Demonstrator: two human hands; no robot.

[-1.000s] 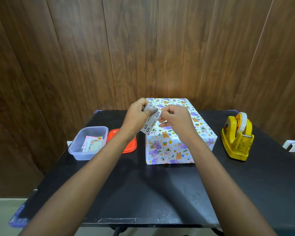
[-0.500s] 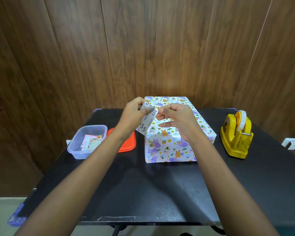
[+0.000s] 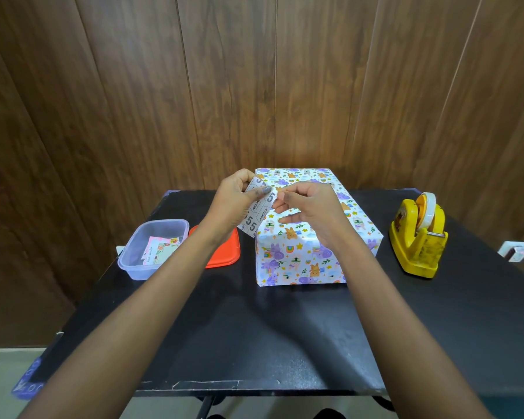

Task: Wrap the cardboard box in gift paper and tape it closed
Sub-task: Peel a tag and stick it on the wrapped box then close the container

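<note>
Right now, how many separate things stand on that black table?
4: clear tub at left, orange lid beside it, wrapped box in the middle, yellow tape dispenser at right. The arms may hide others.

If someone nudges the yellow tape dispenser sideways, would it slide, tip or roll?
The yellow tape dispenser probably would not roll: it sits on a broad flat base on the black table. Tipping looks unlikely, since the base is wider than the raised tape roll. It likely slides.

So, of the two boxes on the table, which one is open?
The clear plastic tub on the left: it has no lid on, cards show inside, and an orange lid lies beside it. The gift-wrapped box is covered in patterned paper.
</note>
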